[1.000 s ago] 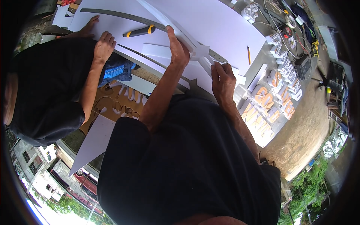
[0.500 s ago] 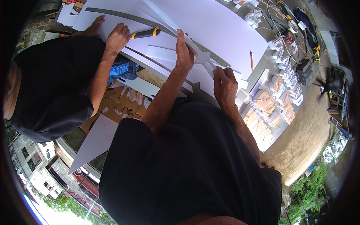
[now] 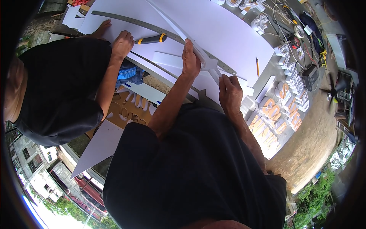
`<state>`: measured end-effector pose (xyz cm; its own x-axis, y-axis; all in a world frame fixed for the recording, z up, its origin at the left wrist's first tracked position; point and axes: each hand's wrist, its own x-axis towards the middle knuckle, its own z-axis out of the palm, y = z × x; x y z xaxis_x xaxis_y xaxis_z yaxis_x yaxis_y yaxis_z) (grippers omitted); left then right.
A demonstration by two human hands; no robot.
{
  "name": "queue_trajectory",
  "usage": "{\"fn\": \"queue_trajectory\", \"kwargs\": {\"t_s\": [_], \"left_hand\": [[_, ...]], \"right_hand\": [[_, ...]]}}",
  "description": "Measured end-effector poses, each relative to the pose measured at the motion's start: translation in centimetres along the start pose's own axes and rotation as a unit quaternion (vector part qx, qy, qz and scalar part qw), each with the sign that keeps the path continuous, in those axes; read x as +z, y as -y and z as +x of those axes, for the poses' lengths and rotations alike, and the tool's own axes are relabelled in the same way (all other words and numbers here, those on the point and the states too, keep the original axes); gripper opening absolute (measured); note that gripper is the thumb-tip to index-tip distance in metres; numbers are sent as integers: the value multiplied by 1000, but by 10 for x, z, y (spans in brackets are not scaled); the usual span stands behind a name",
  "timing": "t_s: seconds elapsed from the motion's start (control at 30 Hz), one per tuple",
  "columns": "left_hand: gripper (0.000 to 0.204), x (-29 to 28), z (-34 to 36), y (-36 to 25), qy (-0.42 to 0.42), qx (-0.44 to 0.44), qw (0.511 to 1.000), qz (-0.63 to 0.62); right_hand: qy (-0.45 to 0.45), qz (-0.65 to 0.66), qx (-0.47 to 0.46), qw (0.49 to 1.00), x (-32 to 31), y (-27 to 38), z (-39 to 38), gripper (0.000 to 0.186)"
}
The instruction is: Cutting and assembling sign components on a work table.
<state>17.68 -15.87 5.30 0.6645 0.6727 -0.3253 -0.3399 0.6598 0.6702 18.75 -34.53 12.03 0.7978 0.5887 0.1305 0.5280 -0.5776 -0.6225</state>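
Note:
My left hand [image 3: 191, 60] is closed on a long white angled strip piece [image 3: 171, 23] with a pointed, cross-like junction at its lower end. My right hand [image 3: 230, 93], fingers bent, grips that piece's lower arm just to the right. Beneath them lies a large white sheet [image 3: 232, 34] with a long steel ruler [image 3: 133, 20] across it, partly hidden by the piece. A yellow-and-black utility knife [image 3: 151, 39] rests left of my left hand, and a pencil [image 3: 257, 66] lies at the right. Narrow white offcuts [image 3: 166, 57] lie under my arms.
A co-worker in black [image 3: 61, 87] leans in at left, one hand [image 3: 122, 44] beside the knife. Cut brown panels [image 3: 127, 107] and a triangular board [image 3: 97, 147] lie below. White-and-orange letter shapes [image 3: 280, 108], cables and a black power box [image 3: 309, 76] crowd the right side.
The whole view has shifted slightly, the scene sliding down and right. The co-worker's nearer hand has moved up the sheet toward the knife. My two hands stay on the white piece.

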Motion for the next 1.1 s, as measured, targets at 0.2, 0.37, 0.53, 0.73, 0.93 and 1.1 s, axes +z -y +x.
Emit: {"fn": "queue_trajectory", "kwargs": {"t_s": [0.2, 0.37, 0.53, 0.73, 0.93, 1.1], "left_hand": [[52, -24, 9, -1, 27, -31, 996, -75], [41, -17, 4, -13, 35, -50, 994, -90], [47, -12, 9, -26, 58, -12, 993, -104], [45, -2, 5, -38, 46, 30, 997, -60], [39, 2, 2, -41, 75, 70, 994, -29], [31, 10, -6, -41, 92, 58, 993, -49]], "right_hand": [[31, -28, 20, 999, -8, 8, -3, 17], [33, 3, 31, 999, -13, 14, -5, 17], [43, 21, 46, 998, -19, 24, -2, 17], [29, 77, 24, 996, -24, 30, -1, 16], [43, 102, 19, 994, -25, 31, -1, 15], [38, 108, 23, 993, -23, 35, 3, 16]]}}
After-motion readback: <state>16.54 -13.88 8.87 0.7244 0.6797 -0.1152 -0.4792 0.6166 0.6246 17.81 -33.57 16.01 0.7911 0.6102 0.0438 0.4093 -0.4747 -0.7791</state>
